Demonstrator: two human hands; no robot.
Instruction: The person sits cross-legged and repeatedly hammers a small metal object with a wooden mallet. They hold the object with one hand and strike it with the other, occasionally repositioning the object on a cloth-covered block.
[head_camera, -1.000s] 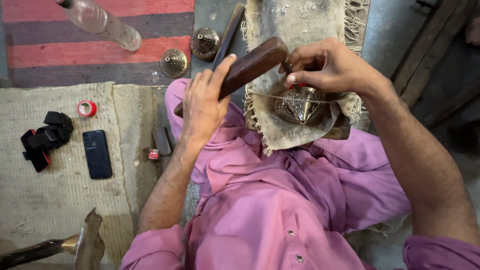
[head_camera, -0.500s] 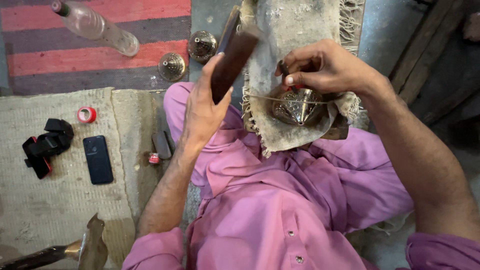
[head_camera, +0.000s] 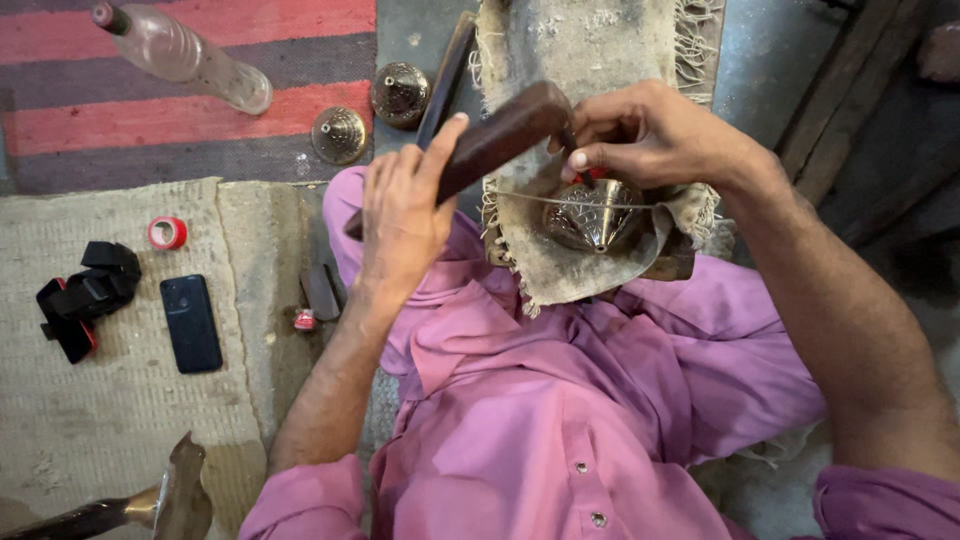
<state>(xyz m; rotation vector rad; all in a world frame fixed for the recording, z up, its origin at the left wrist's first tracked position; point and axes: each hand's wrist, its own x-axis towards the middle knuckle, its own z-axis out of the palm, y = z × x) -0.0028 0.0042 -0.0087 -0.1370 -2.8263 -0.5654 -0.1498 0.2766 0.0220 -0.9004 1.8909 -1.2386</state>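
We gripped a dark wooden mallet (head_camera: 495, 140) in our left hand (head_camera: 400, 215), fingers wrapped round its handle. Our right hand (head_camera: 650, 135) pinched what seemed a small punch, mostly hidden, against one engraved brass cone (head_camera: 592, 215) resting on a frayed cloth (head_camera: 560, 270) over our lap. Two more brass pieces (head_camera: 340, 135) stood on the floor. One clear plastic bottle (head_camera: 185, 55) lay on the striped rug, its contents indiscernible.
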